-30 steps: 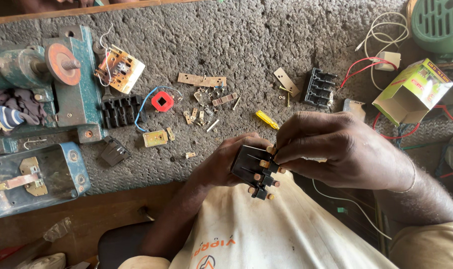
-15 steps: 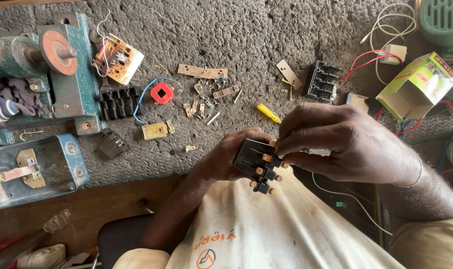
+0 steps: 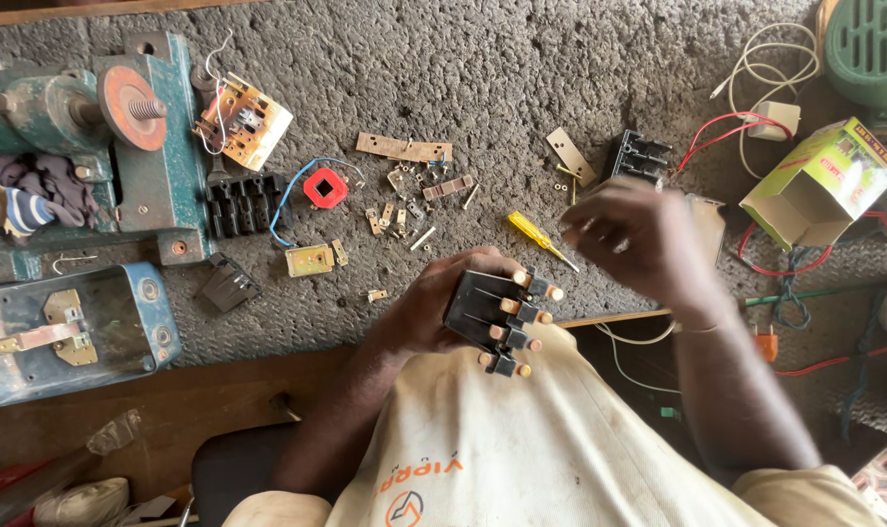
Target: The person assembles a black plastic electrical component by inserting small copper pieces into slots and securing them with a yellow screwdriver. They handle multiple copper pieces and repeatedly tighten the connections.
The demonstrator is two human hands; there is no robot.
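Note:
My left hand [image 3: 434,303] grips a black switch block [image 3: 492,312] with several brass-tipped plungers sticking out to the right, held over my lap at the bench's front edge. My right hand [image 3: 639,239] is blurred, lifted off the block and hovering above the mat to the right; whether it pinches a small part I cannot tell. A small yellow screwdriver [image 3: 539,237] lies on the mat just left of that hand. Small brass contacts and screws [image 3: 409,200] are scattered beyond the block.
A grey textured mat [image 3: 483,78] covers the bench. At left stand a teal machine with an orange disc [image 3: 131,107], a circuit board [image 3: 243,122], a black terminal strip [image 3: 243,203] and a red coil [image 3: 324,187]. Right: another black block [image 3: 639,156], an open carton [image 3: 819,181], wires.
My right hand has let go of the switch block and moved up and to the right. The block stays in my left hand, now uncovered.

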